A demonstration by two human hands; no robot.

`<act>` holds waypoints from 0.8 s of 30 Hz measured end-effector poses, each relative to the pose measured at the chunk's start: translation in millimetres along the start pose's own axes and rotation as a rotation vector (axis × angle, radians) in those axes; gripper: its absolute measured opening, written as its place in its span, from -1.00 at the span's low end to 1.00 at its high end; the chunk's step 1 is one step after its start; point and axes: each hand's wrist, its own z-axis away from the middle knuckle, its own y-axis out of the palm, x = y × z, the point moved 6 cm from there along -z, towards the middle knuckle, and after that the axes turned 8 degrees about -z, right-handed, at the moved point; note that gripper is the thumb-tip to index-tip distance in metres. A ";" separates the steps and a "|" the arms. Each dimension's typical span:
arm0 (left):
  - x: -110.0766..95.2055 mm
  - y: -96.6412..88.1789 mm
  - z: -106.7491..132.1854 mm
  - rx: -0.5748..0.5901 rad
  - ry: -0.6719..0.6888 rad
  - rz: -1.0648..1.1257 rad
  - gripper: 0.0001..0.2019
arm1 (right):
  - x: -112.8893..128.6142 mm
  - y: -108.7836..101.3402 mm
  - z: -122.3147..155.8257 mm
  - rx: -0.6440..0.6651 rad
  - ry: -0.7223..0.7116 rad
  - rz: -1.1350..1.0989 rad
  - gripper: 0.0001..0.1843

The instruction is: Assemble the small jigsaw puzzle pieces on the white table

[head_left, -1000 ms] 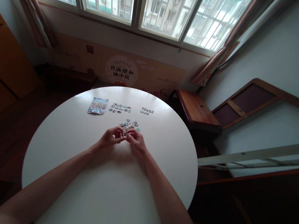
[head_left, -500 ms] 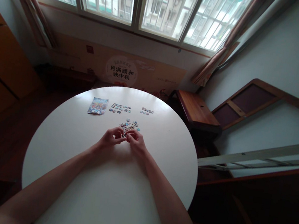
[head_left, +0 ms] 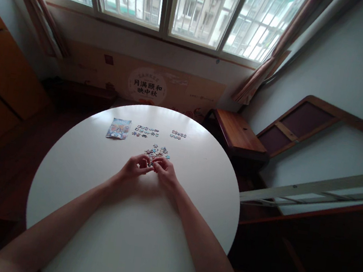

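My left hand and my right hand meet over the white round table, fingertips close together. Both are closed around a small jigsaw puzzle piece, which shows between the fingers and is partly hidden by them. Just beyond my fingers lies a loose pile of puzzle pieces. Farther back, puzzle pieces are laid out in rows, and a smaller group of pieces sits to their right. A colourful picture sheet lies flat to the left of the rows.
The white round table fills the middle of the view. Behind it a wooden bench stands at the right, below a barred window. A pale metal rail runs along the right side.
Both hands stay in nearly the same place, with only slight finger movement at the puzzle piece. The rows, the pile and the picture sheet have not visibly moved.
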 end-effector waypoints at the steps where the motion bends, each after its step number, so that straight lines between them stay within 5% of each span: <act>1: -0.4 0.0 0.1 0.000 -0.003 0.003 -0.73 | -0.8 -0.4 -0.1 -0.002 0.001 -0.004 -0.74; 24: -3.0 -5.9 0.1 -0.049 -0.014 0.005 -0.74 | -0.2 -2.9 -0.3 -0.052 0.021 0.027 -0.75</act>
